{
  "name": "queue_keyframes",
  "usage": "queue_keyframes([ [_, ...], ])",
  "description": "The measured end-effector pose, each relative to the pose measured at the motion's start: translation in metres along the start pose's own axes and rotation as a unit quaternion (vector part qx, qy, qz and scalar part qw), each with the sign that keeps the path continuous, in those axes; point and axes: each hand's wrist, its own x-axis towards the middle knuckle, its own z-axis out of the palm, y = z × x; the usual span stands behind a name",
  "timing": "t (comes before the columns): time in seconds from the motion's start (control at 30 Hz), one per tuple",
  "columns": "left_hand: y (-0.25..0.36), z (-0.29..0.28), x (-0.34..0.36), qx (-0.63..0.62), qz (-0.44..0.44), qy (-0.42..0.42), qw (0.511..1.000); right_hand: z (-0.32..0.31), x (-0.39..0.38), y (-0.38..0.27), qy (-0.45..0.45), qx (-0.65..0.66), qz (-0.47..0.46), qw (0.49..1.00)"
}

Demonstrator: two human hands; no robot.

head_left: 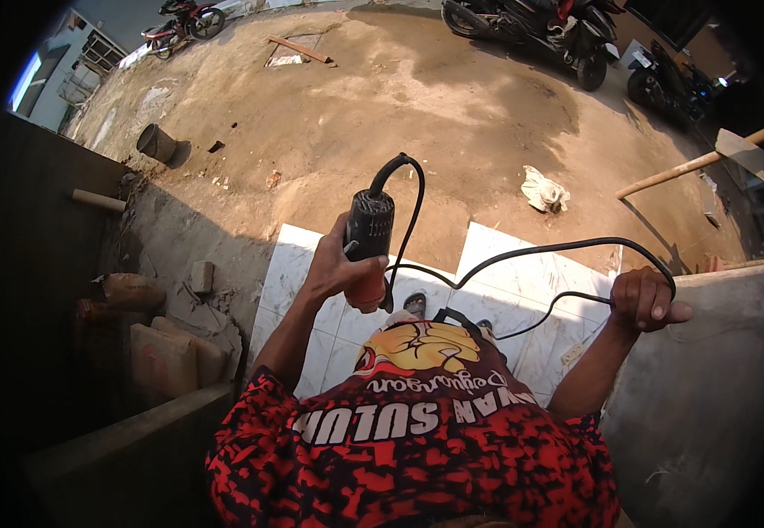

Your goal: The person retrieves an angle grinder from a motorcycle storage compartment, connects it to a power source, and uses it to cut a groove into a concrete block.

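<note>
My left hand (354,273) grips a black and red power tool (369,224) held upright in front of my chest, its black cord arching out of the top and down. My right hand (647,302) is closed around a loop of that black cord (536,246), off to the right at waist height. The cord sags between my hands and runs down behind my body, over white marble-patterned tiles (307,255). My sandalled feet show under the cord.
Cement sacks (162,356) and rubble lie left beside a dark wall (56,246). Ahead on dirt are a bucket (157,143), a pale cloth (543,188) and parked motorbikes (522,31). Wooden poles (681,165) lean at the right near a concrete ledge (698,387).
</note>
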Motion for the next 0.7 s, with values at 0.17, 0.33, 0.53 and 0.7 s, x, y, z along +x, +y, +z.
queue_keyframes([
  [0.17, -0.008, -0.017, 0.01, -0.173, 0.028, 0.086, 0.981, -0.021, -0.102, 0.0, 0.317, -0.426, 0.472, 0.703],
  [0.33, 0.0, -0.016, 0.014, -0.384, 0.072, 0.125, 0.912, -0.05, -0.182, 0.072, 0.273, -0.504, 0.613, 0.544],
  [0.53, 0.01, -0.025, 0.022, -0.479, 0.098, 0.188, 0.852, -0.084, -0.308, 0.101, 0.057, -0.441, 0.791, 0.42],
  [0.7, 0.04, -0.025, 0.016, -0.22, 0.212, 0.246, 0.92, -0.067, -0.341, 0.006, 0.417, -0.333, 0.668, 0.518],
])
